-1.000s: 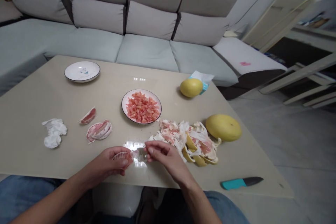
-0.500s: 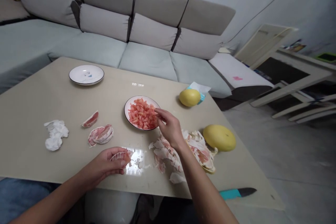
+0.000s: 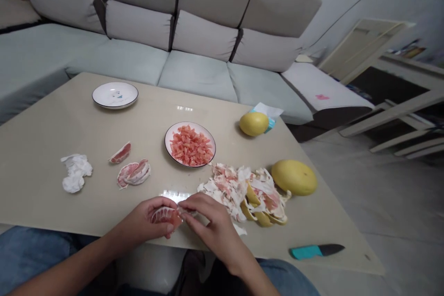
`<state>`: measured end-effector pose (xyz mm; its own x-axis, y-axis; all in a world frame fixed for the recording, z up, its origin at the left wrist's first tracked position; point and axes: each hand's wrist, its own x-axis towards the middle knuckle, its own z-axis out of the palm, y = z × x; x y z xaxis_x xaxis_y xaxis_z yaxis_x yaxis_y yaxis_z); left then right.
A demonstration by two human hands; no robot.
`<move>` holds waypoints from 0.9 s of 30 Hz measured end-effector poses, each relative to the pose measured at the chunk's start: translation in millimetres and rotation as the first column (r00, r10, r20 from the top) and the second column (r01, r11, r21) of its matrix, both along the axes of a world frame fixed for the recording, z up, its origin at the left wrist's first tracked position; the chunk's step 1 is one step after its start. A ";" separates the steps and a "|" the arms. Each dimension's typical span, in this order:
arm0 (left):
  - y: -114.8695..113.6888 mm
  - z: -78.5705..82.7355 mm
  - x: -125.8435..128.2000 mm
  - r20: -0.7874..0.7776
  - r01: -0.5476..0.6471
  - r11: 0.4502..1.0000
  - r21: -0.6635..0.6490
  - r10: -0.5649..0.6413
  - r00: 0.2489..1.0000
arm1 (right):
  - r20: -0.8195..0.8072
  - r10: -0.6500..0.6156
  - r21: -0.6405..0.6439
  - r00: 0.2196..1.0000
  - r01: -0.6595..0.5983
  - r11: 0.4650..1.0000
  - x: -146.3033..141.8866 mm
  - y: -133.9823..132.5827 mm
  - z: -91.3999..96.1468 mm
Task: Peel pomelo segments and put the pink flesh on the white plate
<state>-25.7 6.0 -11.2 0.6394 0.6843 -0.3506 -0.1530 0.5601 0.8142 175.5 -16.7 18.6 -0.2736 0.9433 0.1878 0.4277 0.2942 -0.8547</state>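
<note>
Left grip (image 3: 140, 219) cradling the pomelo segment (image 3: 162, 217), six o'clock on the counter (image 3: 45, 185); right grip (image 3: 208, 217) pinching the membrane (image 3: 182, 211) at its end. Best: slow, shallow pulling along the flesh, pulp unbroken.

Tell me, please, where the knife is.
In the head view, the teal-handled knife lies near the front right edge of the table, below the heap of pomelo peel.

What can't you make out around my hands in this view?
All in the head view:
Segment: its underside is hidden by the left hand.
Right hand: its fingers hide whatever they pinch.
Tissue box: mostly hidden by the pomelo.
Peel pile: its lower layers are hidden by those on top.
</note>
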 end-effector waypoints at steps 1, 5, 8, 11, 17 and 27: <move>-0.4 -1.7 -0.2 0.008 0.011 1.000 -0.007 -0.011 1.000 | 0.011 0.012 0.005 1.000 -0.012 1.000 0.8 0.1 -0.5; -1.3 -4.4 -0.6 -0.015 0.028 0.999 -0.026 -0.028 0.999 | 0.055 0.048 -0.030 0.997 -0.046 0.998 3.5 -0.2 -1.4; -2.3 -1.2 0.4 -0.054 0.023 1.000 0.000 -0.023 0.998 | 0.076 0.054 -0.058 0.996 -0.050 0.997 2.5 -1.0 -2.7; -2.5 1.5 1.7 -0.072 0.031 0.999 0.016 -0.030 0.997 | 0.089 0.052 -0.052 0.995 -0.047 0.997 0.7 -1.5 -4.6; 0.1 -2.0 2.6 -0.076 0.044 0.999 -0.009 -0.045 0.996 | 0.064 -0.039 -0.076 0.997 0.043 0.996 -0.5 -0.4 -5.7; 6.7 9.3 -3.0 -0.051 -0.102 0.993 -0.065 0.098 0.994 | 0.087 -0.397 0.086 0.914 0.390 0.917 43.1 55.9 9.1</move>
<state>-28.7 12.7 -1.9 0.5504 0.7177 -0.4265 -0.1731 0.5979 0.7827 218.6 39.2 27.7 0.0966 0.9651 0.2436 0.6027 0.1380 -0.7860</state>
